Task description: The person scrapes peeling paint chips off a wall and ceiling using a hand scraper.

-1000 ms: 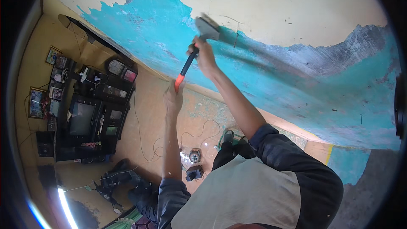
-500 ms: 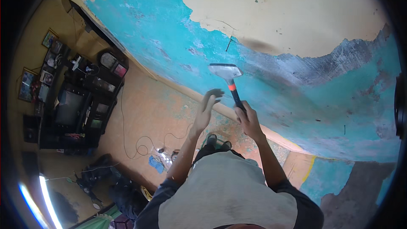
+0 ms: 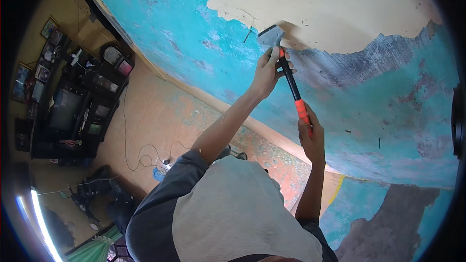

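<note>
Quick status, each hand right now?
Left hand: holding the long black-and-orange scraper near its wide grey head.
Right hand: closed on its orange handle end.

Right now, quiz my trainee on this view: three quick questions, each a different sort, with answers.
1. True or false: the left hand is nearer the scraper head than the right hand is.
2. The part of the handle in the right hand is: A green, B orange-red, C white.
3. Fill in: behind the handle, the wall is cream above and mostly ____ below.

Key: 1 true; 2 B; 3 turquoise.
</note>
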The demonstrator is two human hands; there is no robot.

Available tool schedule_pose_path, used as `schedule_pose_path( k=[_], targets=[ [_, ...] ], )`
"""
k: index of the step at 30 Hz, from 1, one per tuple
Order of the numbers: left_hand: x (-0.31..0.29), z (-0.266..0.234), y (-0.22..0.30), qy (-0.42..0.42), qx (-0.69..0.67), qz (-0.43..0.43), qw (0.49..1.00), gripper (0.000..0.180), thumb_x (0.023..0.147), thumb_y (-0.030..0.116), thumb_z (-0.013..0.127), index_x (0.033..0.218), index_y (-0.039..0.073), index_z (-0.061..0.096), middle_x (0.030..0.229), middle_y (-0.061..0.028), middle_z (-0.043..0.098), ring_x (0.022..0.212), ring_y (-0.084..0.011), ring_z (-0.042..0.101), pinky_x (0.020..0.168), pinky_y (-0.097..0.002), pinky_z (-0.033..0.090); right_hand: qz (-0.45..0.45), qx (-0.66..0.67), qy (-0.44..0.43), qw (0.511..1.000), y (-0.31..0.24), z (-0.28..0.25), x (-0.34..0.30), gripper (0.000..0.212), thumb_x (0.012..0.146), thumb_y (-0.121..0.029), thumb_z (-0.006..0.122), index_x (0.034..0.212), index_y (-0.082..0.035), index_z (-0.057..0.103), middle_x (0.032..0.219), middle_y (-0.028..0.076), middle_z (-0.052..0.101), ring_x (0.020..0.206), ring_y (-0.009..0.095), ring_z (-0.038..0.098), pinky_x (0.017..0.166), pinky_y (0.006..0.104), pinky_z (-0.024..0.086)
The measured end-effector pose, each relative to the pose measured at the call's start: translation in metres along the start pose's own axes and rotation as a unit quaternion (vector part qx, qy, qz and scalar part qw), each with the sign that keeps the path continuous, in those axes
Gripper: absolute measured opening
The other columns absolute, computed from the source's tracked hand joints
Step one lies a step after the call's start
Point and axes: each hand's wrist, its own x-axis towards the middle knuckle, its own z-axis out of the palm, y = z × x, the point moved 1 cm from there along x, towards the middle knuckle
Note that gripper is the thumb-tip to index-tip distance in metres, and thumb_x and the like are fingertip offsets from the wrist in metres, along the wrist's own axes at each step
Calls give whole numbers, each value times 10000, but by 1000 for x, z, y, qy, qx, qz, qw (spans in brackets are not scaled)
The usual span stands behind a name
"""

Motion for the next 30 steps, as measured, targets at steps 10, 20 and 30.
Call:
schedule_pose_path(
  k=[10, 20, 30],
  targets=[
    [30, -1, 7, 56, -133, 59, 988, 321, 1091, 332, 388, 1152, 34, 490, 919, -45, 511, 739, -149, 498, 707, -329, 495, -152, -161, 43, 974, -33, 14, 34, 480, 989, -84, 551, 1462, -48, 479, 799, 144, 581, 656, 210, 527, 630, 341, 456],
    [44, -7, 25, 55, -209, 61, 974, 329, 1096, 308, 368, 1128, 0, 479, 901, -66, 507, 703, -139, 458, 644, -290, 452, -225, -222, 46, 948, -56, 18, 48, 499, 972, -47, 555, 1465, -49, 474, 839, 175, 620, 656, 253, 589, 608, 376, 470],
    [42, -12, 14, 76, -214, 57, 972, 354, 1093, 355, 377, 1104, 20, 489, 809, -18, 438, 663, -105, 393, 584, -260, 388, -205, -230, 43, 950, -53, 24, 36, 512, 965, -47, 558, 1470, -72, 476, 765, 145, 558, 618, 247, 567, 570, 388, 447]
  ],
)
